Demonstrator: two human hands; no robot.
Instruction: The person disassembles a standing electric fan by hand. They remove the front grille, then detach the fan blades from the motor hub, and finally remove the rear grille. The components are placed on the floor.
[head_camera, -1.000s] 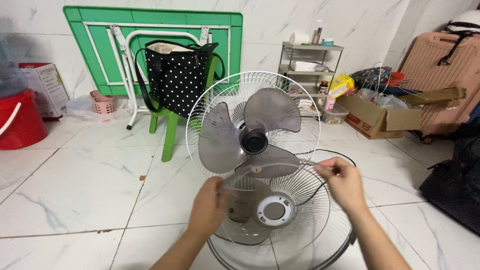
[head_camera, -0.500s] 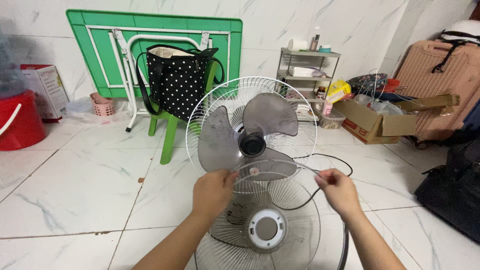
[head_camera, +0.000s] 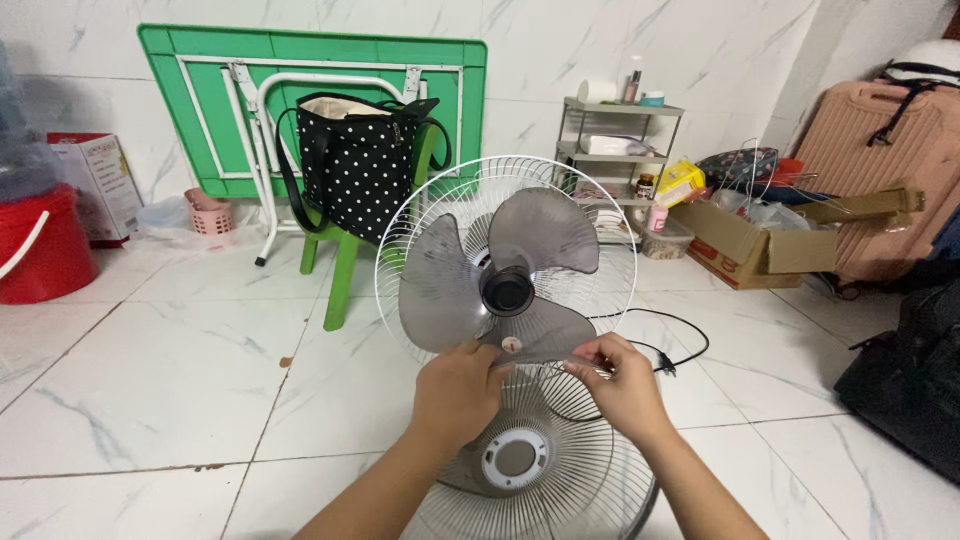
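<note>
A fan stands on the floor with three grey blades (head_camera: 500, 265) inside its white rear wire grille (head_camera: 415, 215). Below the blades I hold the loose front wire grille (head_camera: 545, 480), which has a round white and grey centre disc (head_camera: 514, 458). My left hand (head_camera: 457, 392) grips its top rim on the left. My right hand (head_camera: 622, 388) pinches the rim on the right, just under the lowest blade. Both hands sit close together at the fan's bottom edge.
A green chair (head_camera: 340, 265) with a black polka-dot bag (head_camera: 358, 165) stands behind the fan, before a folded green table (head_camera: 200, 110). A red bucket (head_camera: 35, 245) is far left. A shelf rack (head_camera: 615, 150), cardboard box (head_camera: 745, 245), pink suitcase (head_camera: 885, 170) and black bag (head_camera: 915, 370) are right. A black cord (head_camera: 660, 340) lies on the tiles.
Both hands have moved inward along the front grille's rim, the right one most, and have lifted the grille up toward the lowest blade.
</note>
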